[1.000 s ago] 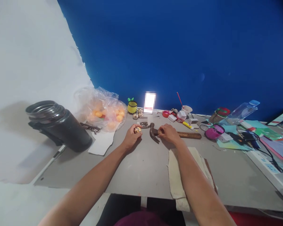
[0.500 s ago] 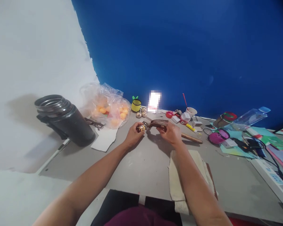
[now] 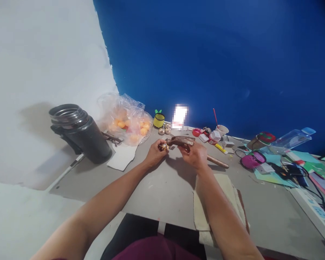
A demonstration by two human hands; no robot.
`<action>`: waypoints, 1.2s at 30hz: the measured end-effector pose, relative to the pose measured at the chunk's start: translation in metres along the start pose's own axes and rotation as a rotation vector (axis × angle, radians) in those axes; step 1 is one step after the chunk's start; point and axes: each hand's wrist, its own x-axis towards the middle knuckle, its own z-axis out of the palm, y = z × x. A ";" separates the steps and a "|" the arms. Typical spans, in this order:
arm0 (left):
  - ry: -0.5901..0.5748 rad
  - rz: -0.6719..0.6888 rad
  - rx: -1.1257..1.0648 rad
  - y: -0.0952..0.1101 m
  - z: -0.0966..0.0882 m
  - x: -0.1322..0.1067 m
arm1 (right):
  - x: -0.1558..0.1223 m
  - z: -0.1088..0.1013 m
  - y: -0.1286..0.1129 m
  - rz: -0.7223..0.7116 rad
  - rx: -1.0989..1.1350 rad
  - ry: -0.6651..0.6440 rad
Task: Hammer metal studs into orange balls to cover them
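1. Pinched small gold ball in left hand with curled fingers, over middle of tabletop; probably held that way for steadiness.
2. Gripped hammer in right hand, well up toward the head, likely for close control.
3. Aimed end of head at ball, just beside it; couldn't tell contact from gap.
4. Let handle stick out past right hand; seemed spare at such a short grip.
5. Passed right forearm over folded cloth; couldn't tell if resting there.
6. Saw similar balls grouped beside yellow cup, behind both hands, perhaps for easy reach.
7. Spotted dark flask and plastic bag to the left, well apart, leaving elbow room.
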 end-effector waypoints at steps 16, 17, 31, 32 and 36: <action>-0.027 0.001 0.065 -0.005 0.002 0.000 | -0.001 -0.006 -0.003 0.119 0.008 0.053; -0.031 0.004 0.081 -0.003 0.002 -0.001 | -0.001 -0.006 -0.002 0.137 0.005 0.090; -0.024 0.017 0.087 0.003 0.004 -0.006 | -0.002 -0.004 -0.005 0.054 -0.009 -0.041; -0.021 0.015 0.076 0.003 0.004 -0.006 | -0.003 -0.003 -0.005 0.037 -0.001 -0.059; 0.025 0.004 0.039 0.001 0.004 -0.005 | -0.003 -0.005 -0.003 0.073 -0.012 0.064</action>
